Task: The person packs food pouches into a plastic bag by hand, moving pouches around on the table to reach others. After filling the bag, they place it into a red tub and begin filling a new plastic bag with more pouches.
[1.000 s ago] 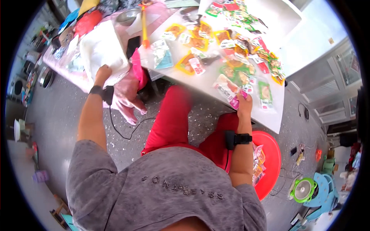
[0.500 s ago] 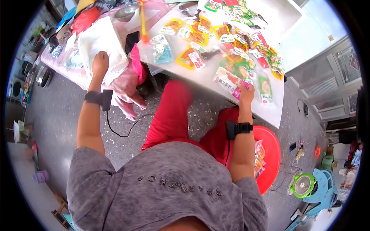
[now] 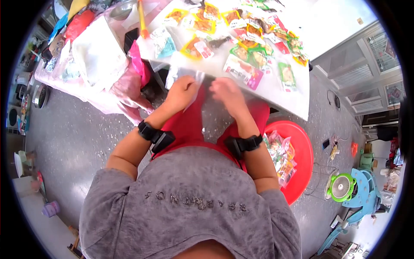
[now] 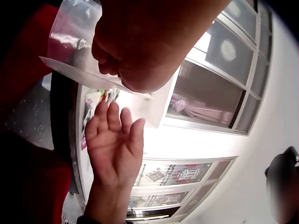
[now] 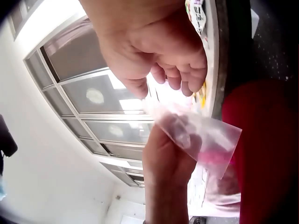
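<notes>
My left hand [image 3: 182, 91] is in front of the table edge, its fingers curled on a clear plastic bag [image 5: 219, 142]. In the left wrist view the bag [image 4: 70, 35] hangs thin and flat from those fingers. My right hand [image 3: 228, 94] is just to the right of it, blurred in the head view. Its palm and loosely bent fingers face the bag in the right wrist view, with nothing in them. A white-and-pink food packet [image 3: 243, 72] lies on the table [image 3: 293, 101] near its front edge, beyond the right hand.
Several yellow- and green-edged food packets [image 3: 254, 30] cover the table. A blue-white pouch [image 3: 163, 42] lies at its left. The white tray [image 3: 92, 56] stands on a pink cloth. The red basin [image 3: 305, 172] beside my right leg contains several packets.
My left hand has come from the white tray to the table's front edge with the clear bag. My right hand has let go of the white-and-pink packet and moved left toward it.
</notes>
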Demonstrator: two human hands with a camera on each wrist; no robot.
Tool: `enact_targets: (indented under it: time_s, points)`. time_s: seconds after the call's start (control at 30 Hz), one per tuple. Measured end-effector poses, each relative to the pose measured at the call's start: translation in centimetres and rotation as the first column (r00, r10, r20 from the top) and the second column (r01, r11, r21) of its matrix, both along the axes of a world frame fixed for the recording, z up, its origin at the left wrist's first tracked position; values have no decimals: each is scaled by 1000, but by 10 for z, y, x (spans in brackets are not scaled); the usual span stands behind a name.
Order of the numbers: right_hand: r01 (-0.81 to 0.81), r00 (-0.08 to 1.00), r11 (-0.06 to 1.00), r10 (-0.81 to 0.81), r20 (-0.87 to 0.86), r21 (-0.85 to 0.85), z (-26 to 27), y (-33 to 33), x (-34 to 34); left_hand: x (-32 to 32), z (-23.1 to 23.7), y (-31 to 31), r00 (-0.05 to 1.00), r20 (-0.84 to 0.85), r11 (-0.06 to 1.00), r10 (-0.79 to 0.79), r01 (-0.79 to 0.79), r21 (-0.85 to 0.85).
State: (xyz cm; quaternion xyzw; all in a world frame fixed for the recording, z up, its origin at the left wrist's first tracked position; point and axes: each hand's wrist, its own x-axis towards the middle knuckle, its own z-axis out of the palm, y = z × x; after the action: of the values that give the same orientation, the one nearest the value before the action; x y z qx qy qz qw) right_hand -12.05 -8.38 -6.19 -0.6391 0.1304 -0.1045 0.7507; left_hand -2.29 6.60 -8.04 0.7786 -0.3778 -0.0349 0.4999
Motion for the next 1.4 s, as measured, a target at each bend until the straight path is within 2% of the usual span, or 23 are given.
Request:
enact_targets:
  time_s: [0.07,0.1,0.17,0.27,0.37,0.47,0.57,0.6,0.67,0.73,0.8,0.9,0.97,1.0,1.03,1.07,1.1,1.17,1.2,1.27,1.3,1.37,1.4]
  points:
    - [-148,989,986,150,-9,78,-11,7,0,-12,-9,-10,986,-165,999,-22,30,45]
    - [-170,985,981,171,0,93,-14,9,-2,-16,-9,-13,979,-203,998,-21,33,58]
    - [-130,991,972,134,-8,195,-25,8,-4,-21,-8,-18,963,-269,996,-17,40,81]
    - [-80,995,968,91,-38,236,-33,3,-8,-25,-8,-22,986,-154,995,-69,79,62]
    - [-25,996,962,47,-75,271,-33,-2,-11,-26,-10,-25,964,-245,994,-105,99,-38]
    - [53,995,962,-28,-97,267,-28,-1,-14,-20,-11,-24,894,-431,991,-127,134,-14]
    - [80,990,969,-50,-129,234,-28,-11,-18,-13,-14,-21,978,-203,997,-55,64,39]
    - [83,987,975,-52,-151,207,-33,-18,-21,-6,-18,-19,998,-56,999,31,-30,25]
    - [88,981,985,-60,-184,151,-42,-29,-27,17,-32,-13,952,229,979,205,-202,-39]
    - [90,976,992,-70,-205,91,-47,-37,-32,35,-40,-2,950,176,954,258,-279,107]
    - [64,973,998,-59,-225,18,-53,-44,-34,52,-70,6,957,48,927,287,-290,237]
    - [71,959,994,-93,-269,-87,-68,-50,-31,57,-81,15,914,-362,949,184,-69,309]
    - [50,952,984,-99,-290,-172,-68,-51,-30,55,-76,17,876,-464,962,131,1,272]
    - [129,955,906,-223,-197,-402,-69,-50,-29,52,-68,20,852,-513,967,104,33,251]
    - [212,945,770,-319,-75,-602,-72,-48,-28,47,-60,21,740,-671,992,41,48,114]
    - [296,922,583,-380,68,-757,-73,-47,-27,42,-51,22,604,-796,999,-44,38,-27]
    - [328,914,575,-393,99,-750,-65,-44,-26,36,-41,21,451,-880,986,-149,5,-165]
    - [394,892,555,-423,159,-733,-36,-32,-26,18,-21,18,323,-899,945,-295,-37,-324]
    - [414,895,501,-376,240,-760,-26,-27,-27,9,-14,17,257,-893,915,-370,-64,-398]
    - [465,884,388,-260,389,-796,-11,-16,-25,-2,-6,12,294,-875,906,-385,-57,-418]
    - [455,890,380,-231,394,-805,-6,-12,-25,-8,-2,8,327,-855,896,-403,-53,-442]
    - [224,974,759,-203,105,-612,14,2,-26,-18,5,-1,383,-820,886,-425,-10,-464]
    - [108,990,892,-137,-33,-440,19,6,-27,-23,6,-5,403,-810,894,-426,47,-446]
